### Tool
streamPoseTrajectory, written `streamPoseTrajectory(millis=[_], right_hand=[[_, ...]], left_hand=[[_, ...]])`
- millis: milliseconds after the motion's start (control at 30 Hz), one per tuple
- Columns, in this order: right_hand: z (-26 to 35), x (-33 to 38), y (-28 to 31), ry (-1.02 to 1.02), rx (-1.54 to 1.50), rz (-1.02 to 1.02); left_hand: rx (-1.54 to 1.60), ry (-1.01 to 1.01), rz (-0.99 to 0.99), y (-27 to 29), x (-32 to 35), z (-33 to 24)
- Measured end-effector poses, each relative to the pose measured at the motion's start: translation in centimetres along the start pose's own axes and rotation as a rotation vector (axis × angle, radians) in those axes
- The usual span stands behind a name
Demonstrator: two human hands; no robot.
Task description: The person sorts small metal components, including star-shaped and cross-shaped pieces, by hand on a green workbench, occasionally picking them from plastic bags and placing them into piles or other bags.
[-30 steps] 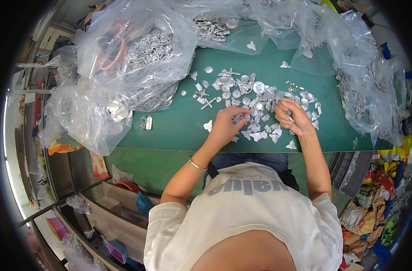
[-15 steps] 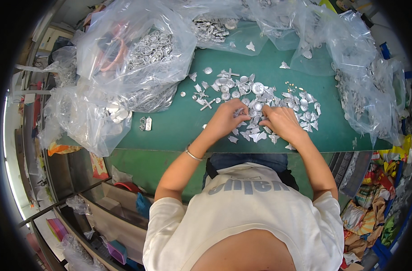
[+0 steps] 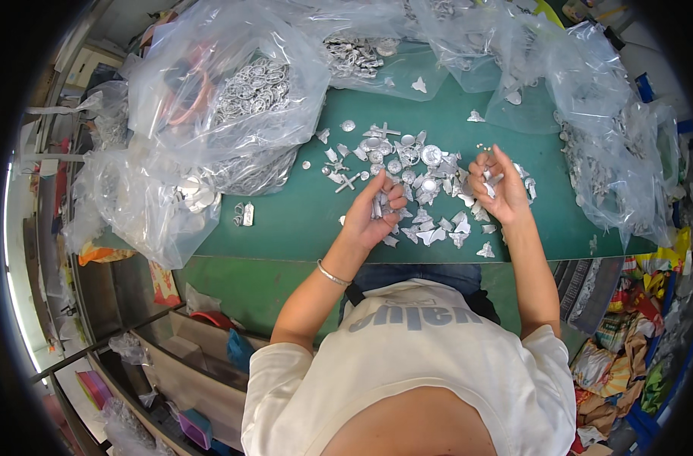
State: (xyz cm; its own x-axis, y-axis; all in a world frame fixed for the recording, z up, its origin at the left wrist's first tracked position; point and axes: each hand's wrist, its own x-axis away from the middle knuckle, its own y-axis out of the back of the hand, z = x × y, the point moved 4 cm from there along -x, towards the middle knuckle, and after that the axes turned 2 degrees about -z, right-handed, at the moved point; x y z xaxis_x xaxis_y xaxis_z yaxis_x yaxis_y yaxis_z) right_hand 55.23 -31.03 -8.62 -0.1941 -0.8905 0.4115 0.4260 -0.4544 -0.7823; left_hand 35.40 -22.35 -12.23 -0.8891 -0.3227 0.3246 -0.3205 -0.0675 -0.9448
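Small silver metal pieces (image 3: 430, 156), among them round medallions and crosses, lie scattered in a loose heap on the green tabletop (image 3: 286, 220). At the heap's left edge, my left hand (image 3: 371, 211) is turned partly palm up, its fingers curled around several silver pieces (image 3: 380, 202). My right hand (image 3: 506, 190) is raised over the right side of the heap, palm upward, with curled fingers holding a few silver pieces (image 3: 491, 182). The exact shapes of the held pieces are partly hidden by the fingers. A silver cross (image 3: 347, 182) rests just beyond my left hand.
Clear plastic bags of silver parts line the table's left (image 3: 255, 91), back (image 3: 354, 57) and right (image 3: 605, 159). A little group of silver pieces (image 3: 244, 214) sits apart at left. Drawers (image 3: 187, 365) stand below left; colourful packages (image 3: 620, 334) are piled below right.
My right hand has moved rightward, away from the left one, and turned palm up. My left hand has shifted slightly left and nearer me, rolling so the pieces in it show.
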Motion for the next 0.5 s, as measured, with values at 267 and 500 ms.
streamPoseTrajectory(millis=[267, 500], right_hand=[[-4.9, 2.7, -2.7, 0.296, 0.733, -0.093], [-5.8, 5.1, -8.7, 0.968, 1.522, 0.252]], left_hand=[[-0.216, 0.17, -0.412, -2.7, 1.3, 5.2], [-0.022, 0.112, -0.266, -2.0, 0.5, 6.4]])
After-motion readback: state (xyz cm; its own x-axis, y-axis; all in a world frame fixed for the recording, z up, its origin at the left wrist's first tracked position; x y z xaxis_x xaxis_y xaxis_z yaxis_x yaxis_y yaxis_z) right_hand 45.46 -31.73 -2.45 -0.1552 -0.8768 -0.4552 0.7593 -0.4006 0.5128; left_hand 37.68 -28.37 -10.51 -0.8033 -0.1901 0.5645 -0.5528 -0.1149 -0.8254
